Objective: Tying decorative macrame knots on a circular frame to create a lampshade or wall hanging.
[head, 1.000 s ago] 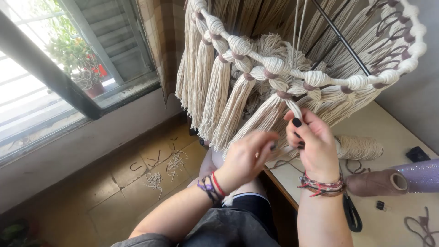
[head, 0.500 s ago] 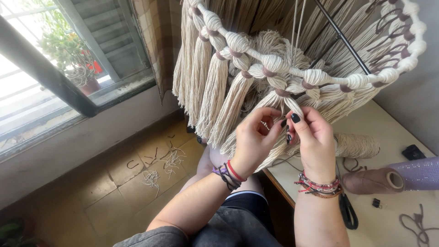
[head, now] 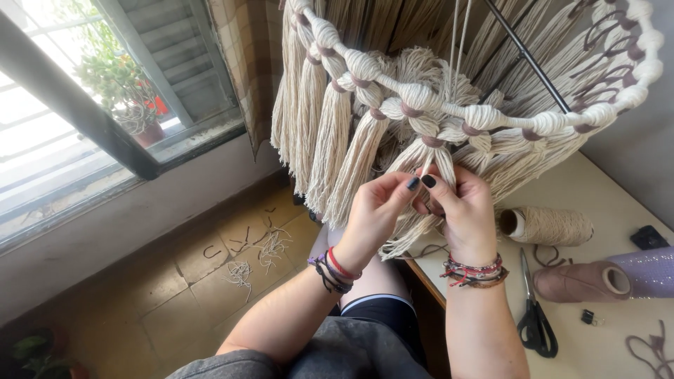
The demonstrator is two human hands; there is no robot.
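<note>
Both hands, left hand (head: pixel 379 210) and right hand (head: pixel 460 210), pinch a soft, light cream tassel (head: pixel 428 158) just below its mauve-wrapped neck.

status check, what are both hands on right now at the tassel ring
Left hand and right hand both pinch one cream tassel hanging from the hoop. Neighbouring tassels crowd close. Scissors and cord spool lie untouched on the table.

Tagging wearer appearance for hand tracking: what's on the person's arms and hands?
Both forearms bare, no sleeves or gloves. Left hand: dark nail polish, wrist stacked with red, purple and black cord bracelets. Right hand: dark polish, red and multicoloured braided bracelets.
</note>
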